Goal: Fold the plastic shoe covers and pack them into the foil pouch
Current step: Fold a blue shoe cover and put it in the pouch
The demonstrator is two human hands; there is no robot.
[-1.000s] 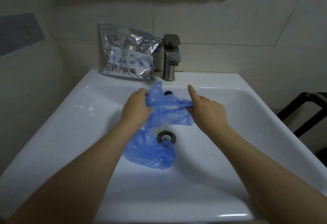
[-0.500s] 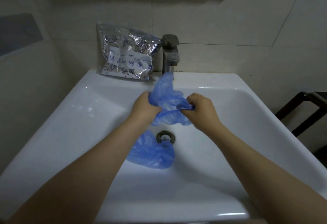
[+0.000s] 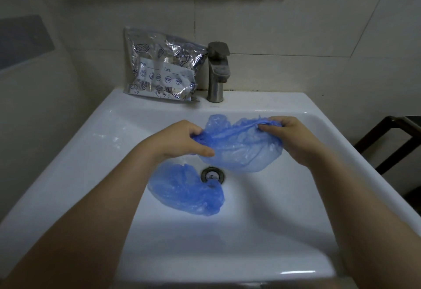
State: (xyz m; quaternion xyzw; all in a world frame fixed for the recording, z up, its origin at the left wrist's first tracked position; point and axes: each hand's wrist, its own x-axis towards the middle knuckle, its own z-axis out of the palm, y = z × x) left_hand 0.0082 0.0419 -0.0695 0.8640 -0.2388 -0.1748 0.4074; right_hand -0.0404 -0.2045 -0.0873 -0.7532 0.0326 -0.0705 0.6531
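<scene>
Over the white sink (image 3: 284,231) I hold a blue plastic shoe cover (image 3: 241,149) stretched out between both hands. My left hand (image 3: 180,139) pinches its left end, and my right hand (image 3: 289,136) grips its elastic rim at the right end. A second blue shoe cover (image 3: 184,191) lies crumpled in the basin, just left of the drain (image 3: 212,174) and partly over it. The silver foil pouch (image 3: 163,66) leans against the wall on the sink's back ledge, left of the tap.
A grey metal tap (image 3: 217,72) stands at the back centre of the sink. Tiled walls close in at the back and left. A dark wooden frame (image 3: 391,142) stands to the right of the sink.
The bunched shoe cover has been pulled out flat: my right hand moved to the right and my left hand slightly left, spreading it wide over the basin.
</scene>
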